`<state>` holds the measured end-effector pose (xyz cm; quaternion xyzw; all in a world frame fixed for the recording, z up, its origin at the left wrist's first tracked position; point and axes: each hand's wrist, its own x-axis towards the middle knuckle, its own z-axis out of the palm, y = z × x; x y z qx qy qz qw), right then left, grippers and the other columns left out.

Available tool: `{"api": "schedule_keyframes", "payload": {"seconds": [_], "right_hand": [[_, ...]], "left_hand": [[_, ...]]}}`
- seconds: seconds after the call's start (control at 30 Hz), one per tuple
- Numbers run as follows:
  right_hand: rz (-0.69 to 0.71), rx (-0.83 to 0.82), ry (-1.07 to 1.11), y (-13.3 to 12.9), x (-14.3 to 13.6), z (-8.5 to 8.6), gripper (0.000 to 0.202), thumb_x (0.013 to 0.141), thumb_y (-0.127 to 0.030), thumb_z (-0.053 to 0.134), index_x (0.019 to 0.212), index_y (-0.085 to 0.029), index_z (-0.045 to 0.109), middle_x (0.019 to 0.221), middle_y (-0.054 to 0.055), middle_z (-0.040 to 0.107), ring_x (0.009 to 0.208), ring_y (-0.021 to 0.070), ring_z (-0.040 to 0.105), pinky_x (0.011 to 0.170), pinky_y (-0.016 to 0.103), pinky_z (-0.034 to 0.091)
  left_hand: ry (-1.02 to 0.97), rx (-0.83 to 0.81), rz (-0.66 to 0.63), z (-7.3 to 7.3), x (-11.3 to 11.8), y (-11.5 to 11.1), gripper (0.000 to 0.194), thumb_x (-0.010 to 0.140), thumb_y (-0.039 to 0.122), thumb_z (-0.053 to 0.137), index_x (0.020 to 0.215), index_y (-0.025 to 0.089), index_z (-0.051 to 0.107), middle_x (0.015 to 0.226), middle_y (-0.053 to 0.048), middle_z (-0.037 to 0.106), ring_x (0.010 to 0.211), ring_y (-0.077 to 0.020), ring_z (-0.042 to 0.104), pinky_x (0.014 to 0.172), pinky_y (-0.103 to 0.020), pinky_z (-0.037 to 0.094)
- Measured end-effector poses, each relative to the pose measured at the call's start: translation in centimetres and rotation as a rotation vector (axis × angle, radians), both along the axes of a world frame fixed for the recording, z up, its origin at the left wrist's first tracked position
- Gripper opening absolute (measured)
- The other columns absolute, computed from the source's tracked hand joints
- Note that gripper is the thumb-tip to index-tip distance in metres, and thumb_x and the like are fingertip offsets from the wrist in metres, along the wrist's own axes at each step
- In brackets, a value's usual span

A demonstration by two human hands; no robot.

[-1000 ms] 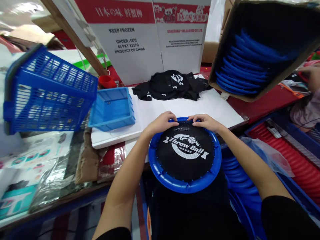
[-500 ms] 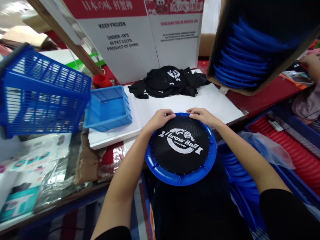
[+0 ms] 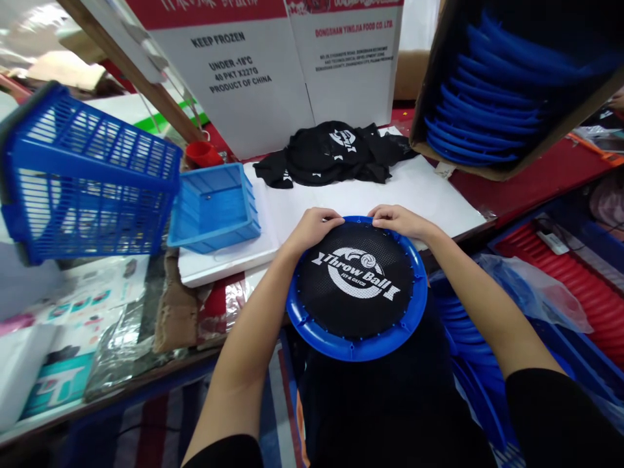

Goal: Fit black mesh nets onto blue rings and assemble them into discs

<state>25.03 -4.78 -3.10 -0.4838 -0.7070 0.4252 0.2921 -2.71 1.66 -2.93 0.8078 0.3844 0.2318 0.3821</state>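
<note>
A blue plastic ring with black mesh stretched across it, a throw-ball disc (image 3: 361, 279) printed "Throw Ball", lies over my lap at the table's front edge. My left hand (image 3: 316, 227) is closed on the upper left of its rim, thumb and fingers pinching the edge. On the upper right of the rim, my right hand (image 3: 400, 221) pinches in the same way, fingertips bent over the edge. Small pegs run around the rim where the mesh meets the plastic. Beyond the disc, a heap of black printed mesh pieces (image 3: 336, 153) rests on a white board (image 3: 292, 205).
To the left stand a light-blue tray (image 3: 209, 205), a tilted blue basket (image 3: 92, 175) and a red cup (image 3: 202, 154). A carton of blue rings (image 3: 482, 110) leans at the upper right. Below it, red rings (image 3: 560, 279) fill a crate. A white carton (image 3: 273, 78) stands behind.
Both hands stay on the rim, with the right fingers shifted slightly and more curled. The view has moved a little, so the surroundings sit slightly differently.
</note>
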Motion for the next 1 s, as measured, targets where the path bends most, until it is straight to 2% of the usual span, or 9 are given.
{"api": "schedule_keyframes", "payload": {"seconds": [0.2,0.3,0.43,0.7,0.83,1.0], "right_hand": [[-0.045,-0.033,0.064,-0.2,-0.1,-0.4,0.024,0.089,-0.048,0.073,0.081,-0.025,0.072,0.124,0.007,0.076,0.113,0.0292,0.066,0.112,0.051,0.050],[-0.074,-0.014,0.072,-0.4,-0.2,-0.6,0.023,0.090,-0.047,0.072,0.084,-0.025,0.073,0.125,0.008,0.075,0.113,0.0286,0.066,0.112,0.051,0.049],[-0.068,0.021,0.069,-0.5,-0.1,-0.9,0.023,0.089,-0.044,0.071,0.079,-0.024,0.071,0.126,0.009,0.074,0.113,0.0291,0.067,0.111,0.052,0.049],[-0.062,0.006,0.066,-0.5,0.0,-0.8,0.022,0.089,-0.044,0.072,0.079,-0.025,0.070,0.126,0.007,0.075,0.114,0.0289,0.067,0.111,0.052,0.050],[-0.090,0.019,0.066,-0.5,-0.1,-1.0,0.018,0.089,-0.040,0.072,0.079,-0.025,0.072,0.126,0.007,0.075,0.114,0.0285,0.067,0.111,0.051,0.050],[-0.048,0.017,0.050,-0.1,0.2,-1.2,0.019,0.087,-0.042,0.073,0.077,-0.025,0.072,0.129,0.007,0.074,0.116,0.0296,0.067,0.112,0.053,0.050]], "left_hand": [[-0.043,0.038,-0.009,-0.3,0.1,-0.1,0.019,0.091,0.035,0.067,0.085,0.023,0.081,0.097,-0.006,0.083,0.094,-0.0239,0.073,0.094,-0.040,0.057],[-0.028,-0.039,-0.054,-0.2,-0.4,0.5,0.020,0.091,0.036,0.068,0.088,0.021,0.082,0.097,-0.007,0.083,0.094,-0.0237,0.073,0.094,-0.040,0.057],[-0.003,-0.122,-0.117,0.0,-1.0,1.2,0.020,0.090,0.033,0.069,0.096,0.021,0.083,0.103,-0.008,0.083,0.098,-0.0242,0.073,0.096,-0.042,0.058],[-0.050,-0.004,-0.044,-0.3,-0.3,0.4,0.017,0.088,0.029,0.068,0.097,0.021,0.080,0.104,-0.007,0.082,0.098,-0.0233,0.073,0.094,-0.040,0.059],[-0.040,0.009,-0.060,0.0,-0.7,0.4,0.013,0.086,0.027,0.067,0.088,0.022,0.079,0.099,-0.006,0.082,0.095,-0.0225,0.073,0.093,-0.039,0.060],[-0.023,0.001,-0.107,0.0,-0.8,1.0,0.013,0.084,0.026,0.068,0.089,0.023,0.079,0.098,-0.006,0.082,0.095,-0.0218,0.073,0.093,-0.039,0.059]]}}
